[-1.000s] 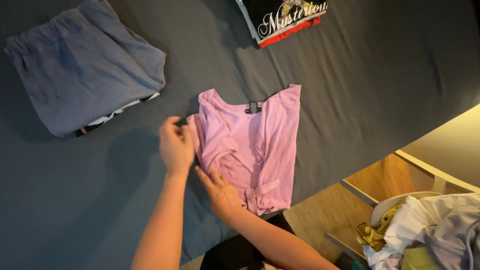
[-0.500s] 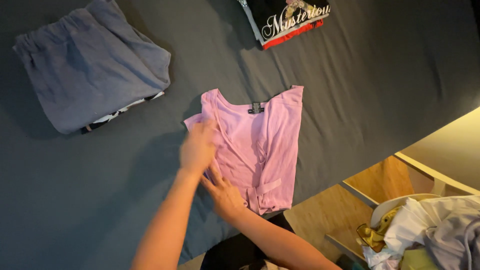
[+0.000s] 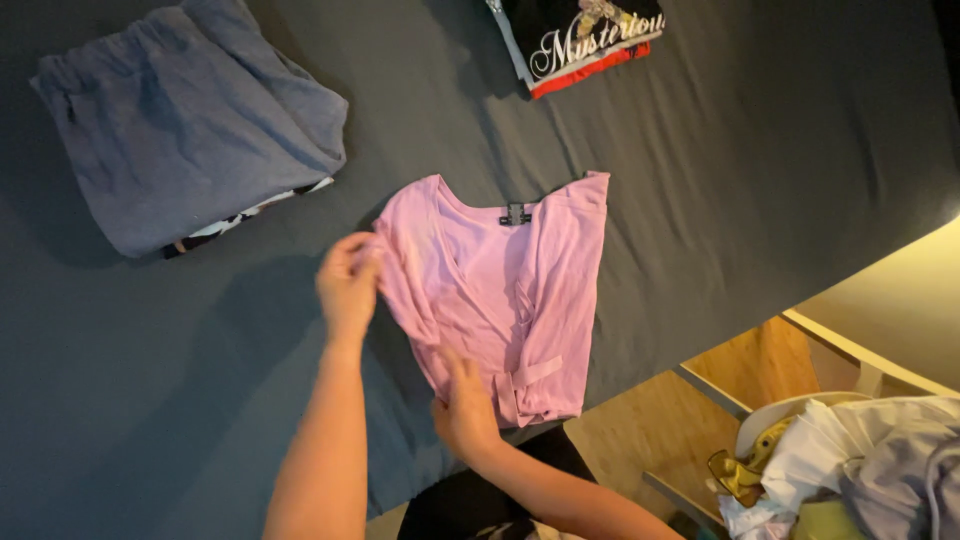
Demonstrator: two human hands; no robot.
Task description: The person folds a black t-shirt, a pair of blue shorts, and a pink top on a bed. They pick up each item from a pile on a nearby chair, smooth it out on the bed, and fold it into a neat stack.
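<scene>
— Where's the pink top [image 3: 505, 300] lying, from your hands?

— Flat on the dark grey sheet [image 3: 750, 150], right in front of me. Neckline away from me, hem near my body, so its long axis runs straight out from me. Slightly skewed: the hem end drifts toward my right.

— Hands?

— Well apart, one at each end of the garment's left edge. My left hand [image 3: 348, 285] is further out, fingers closed, pinching the folded left shoulder and sleeve. My right hand [image 3: 465, 405] is nearer me, low on the hem. It presses down on the cloth; whether it pinches any, I cannot tell.

— So which hand is nearer the bulk of it?

— The right hand rests on the body of the top. The left is only at its edge, and the whole top lies to the right of it. The fold line between my hands runs parallel to the long axis.

— Anything else about?

— Folded grey garment [image 3: 190, 120], well beyond my left hand, to the left. Folded black shirt [image 3: 580, 40] with a red edge, far out past the neckline. Heap of loose laundry [image 3: 860, 460] off the bed, well to the right of my right hand. None touch the top.
</scene>
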